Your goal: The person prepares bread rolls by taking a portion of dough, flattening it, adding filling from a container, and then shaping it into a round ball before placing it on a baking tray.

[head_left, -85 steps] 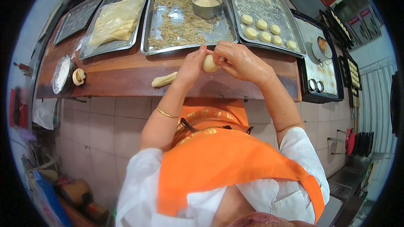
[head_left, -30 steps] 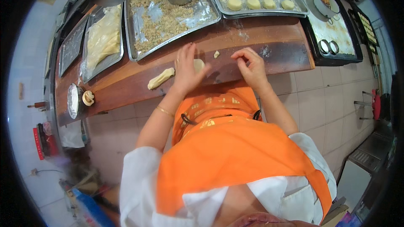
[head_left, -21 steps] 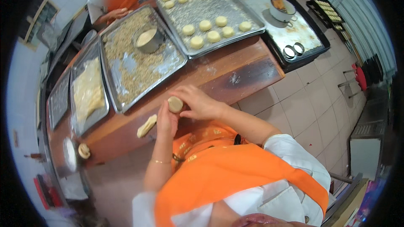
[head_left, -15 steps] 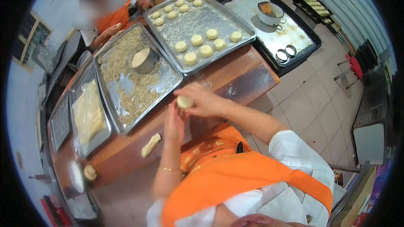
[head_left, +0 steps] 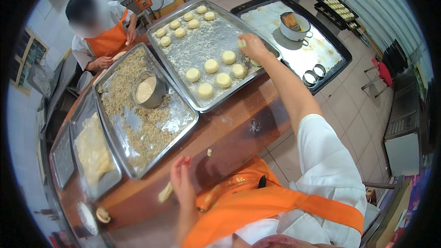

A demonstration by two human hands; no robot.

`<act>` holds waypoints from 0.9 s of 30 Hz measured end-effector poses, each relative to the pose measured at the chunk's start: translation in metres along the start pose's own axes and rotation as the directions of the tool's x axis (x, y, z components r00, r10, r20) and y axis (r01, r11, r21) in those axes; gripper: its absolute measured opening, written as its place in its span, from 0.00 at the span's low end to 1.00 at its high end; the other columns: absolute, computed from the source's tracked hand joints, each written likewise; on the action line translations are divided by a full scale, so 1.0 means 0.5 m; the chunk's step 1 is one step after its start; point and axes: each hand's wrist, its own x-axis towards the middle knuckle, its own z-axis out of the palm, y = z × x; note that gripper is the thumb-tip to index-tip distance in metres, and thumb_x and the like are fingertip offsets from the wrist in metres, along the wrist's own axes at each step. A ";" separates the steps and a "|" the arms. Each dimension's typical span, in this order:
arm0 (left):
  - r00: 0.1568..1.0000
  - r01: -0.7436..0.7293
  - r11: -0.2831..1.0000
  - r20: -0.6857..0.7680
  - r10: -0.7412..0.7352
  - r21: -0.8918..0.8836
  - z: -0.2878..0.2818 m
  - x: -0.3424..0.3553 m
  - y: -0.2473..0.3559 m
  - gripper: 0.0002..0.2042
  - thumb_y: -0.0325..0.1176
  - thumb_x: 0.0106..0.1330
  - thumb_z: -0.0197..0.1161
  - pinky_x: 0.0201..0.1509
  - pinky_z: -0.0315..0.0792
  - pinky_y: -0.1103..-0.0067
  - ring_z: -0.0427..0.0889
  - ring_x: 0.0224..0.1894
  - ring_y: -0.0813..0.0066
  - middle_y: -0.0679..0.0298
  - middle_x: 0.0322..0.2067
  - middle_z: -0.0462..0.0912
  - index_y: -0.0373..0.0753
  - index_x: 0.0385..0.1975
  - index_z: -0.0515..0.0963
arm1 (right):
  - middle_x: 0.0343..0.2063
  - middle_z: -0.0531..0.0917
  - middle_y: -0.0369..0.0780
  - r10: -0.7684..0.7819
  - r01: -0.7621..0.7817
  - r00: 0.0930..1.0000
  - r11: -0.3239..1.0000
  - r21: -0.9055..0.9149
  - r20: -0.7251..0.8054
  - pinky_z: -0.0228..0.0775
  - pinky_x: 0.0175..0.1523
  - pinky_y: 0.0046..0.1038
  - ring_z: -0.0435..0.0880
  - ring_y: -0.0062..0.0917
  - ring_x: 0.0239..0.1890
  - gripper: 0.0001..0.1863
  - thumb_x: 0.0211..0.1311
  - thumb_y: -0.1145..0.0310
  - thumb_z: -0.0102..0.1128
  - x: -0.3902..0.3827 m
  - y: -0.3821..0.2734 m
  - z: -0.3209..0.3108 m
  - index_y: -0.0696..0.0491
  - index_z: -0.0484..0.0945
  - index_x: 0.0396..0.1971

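Observation:
My right hand [head_left: 254, 48] reaches over the floured metal tray [head_left: 195, 48], its fingers closed on a pale dough ball [head_left: 241, 43]. Several flattened round dough pieces [head_left: 211, 66] sit on that tray in two groups, one at the far end and one at the near end. Above the wooden table's near edge, my left hand [head_left: 183, 181] is held up with its fingers stretched and nothing in it. Right beside it lies a strip of dough [head_left: 166, 192], partly hidden by the hand. A small dough scrap [head_left: 209, 152] rests farther right on the wood.
Left of the floured tray, a tray of crumbly filling [head_left: 151, 134] holds a metal pot [head_left: 158, 94]. Covered dough [head_left: 93, 149] lies on another tray. A black baking tray [head_left: 342, 48] with a white pot [head_left: 294, 31] stands at right. A co-worker [head_left: 108, 41] handles dough at far left.
My right hand has left my left hand and carried the dough ball forward to the floured tray. My left hand has dropped slightly toward me. A small dough scrap now shows on the table.

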 end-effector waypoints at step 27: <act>0.954 -0.115 0.683 -0.110 0.278 0.721 -0.138 -0.025 -0.006 0.12 0.28 0.69 0.57 0.58 0.70 0.70 0.78 0.51 0.61 0.54 0.46 0.79 0.31 0.50 0.75 | 0.35 0.84 0.41 -0.370 0.400 0.914 0.890 0.218 -0.167 0.75 0.48 0.33 0.83 0.37 0.42 0.10 0.53 0.82 0.55 -0.112 -0.183 -0.036 0.55 0.81 0.33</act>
